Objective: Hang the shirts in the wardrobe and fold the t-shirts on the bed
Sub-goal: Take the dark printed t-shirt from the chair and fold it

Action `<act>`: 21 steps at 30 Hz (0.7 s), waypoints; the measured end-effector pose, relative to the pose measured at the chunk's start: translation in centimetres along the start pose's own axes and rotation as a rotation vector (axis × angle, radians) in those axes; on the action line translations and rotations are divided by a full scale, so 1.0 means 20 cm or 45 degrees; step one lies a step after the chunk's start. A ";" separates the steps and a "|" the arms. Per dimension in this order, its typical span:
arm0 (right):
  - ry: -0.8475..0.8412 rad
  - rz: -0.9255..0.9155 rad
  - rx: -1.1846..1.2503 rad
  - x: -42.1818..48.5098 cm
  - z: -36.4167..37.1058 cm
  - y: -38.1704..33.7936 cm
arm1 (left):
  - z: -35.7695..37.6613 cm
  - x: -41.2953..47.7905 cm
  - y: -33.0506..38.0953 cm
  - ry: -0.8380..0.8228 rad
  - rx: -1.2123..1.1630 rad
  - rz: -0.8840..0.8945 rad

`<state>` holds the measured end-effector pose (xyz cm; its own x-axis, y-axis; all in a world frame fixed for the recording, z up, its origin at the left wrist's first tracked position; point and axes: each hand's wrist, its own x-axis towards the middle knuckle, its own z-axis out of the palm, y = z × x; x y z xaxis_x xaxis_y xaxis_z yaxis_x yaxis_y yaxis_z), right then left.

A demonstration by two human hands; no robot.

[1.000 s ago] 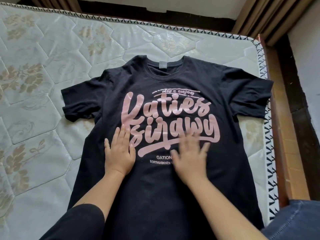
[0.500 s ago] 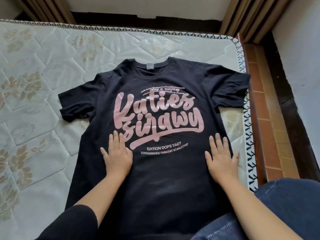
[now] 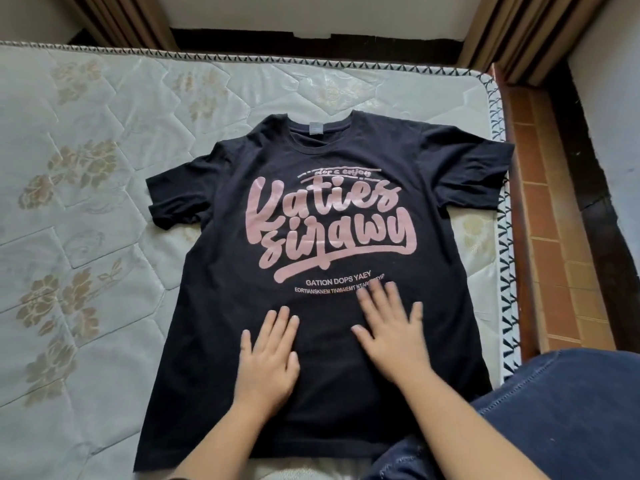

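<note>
Head view: blurred right hand (image 3: 391, 337) covers end of small print (image 3: 329, 289) on t-shirt (image 3: 214, 306).

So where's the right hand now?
Head view: the right hand lies flat on the black t-shirt, under its big pink lettering, right of the left hand.

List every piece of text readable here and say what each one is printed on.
"Katies" - large pink script on the chest of the black t-shirt.
"Sirawy" - pink script just below it.
"GATION DOPS YAEY" - small pink capitals under the script.
"EORTIANSKNEM TINMAIEMT NTAR..." - smallest line; its end is covered by fingers of the right hand.
Thin script above "Katies": too blurred to read.
The grey neck label: nothing legible.
</note>
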<state>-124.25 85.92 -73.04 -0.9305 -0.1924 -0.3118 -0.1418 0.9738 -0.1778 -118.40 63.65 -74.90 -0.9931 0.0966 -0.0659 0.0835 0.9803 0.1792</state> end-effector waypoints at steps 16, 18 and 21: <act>0.096 -0.284 -0.067 -0.08 0.14 -0.28 | 0.01 0.05 0.08 0.055 -0.014 0.297; 0.093 -0.318 -0.056 -0.09 0.17 -0.29 | 0.05 0.03 0.08 0.040 -0.019 0.249; 0.026 -0.181 -0.066 -0.07 0.12 -0.12 | 0.00 0.05 -0.01 0.046 -0.013 0.118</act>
<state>-121.75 83.55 -74.43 -0.9064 -0.3267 -0.2677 -0.2892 0.9420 -0.1704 -119.48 63.63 -75.02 -0.9835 0.1804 -0.0134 0.1744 0.9656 0.1930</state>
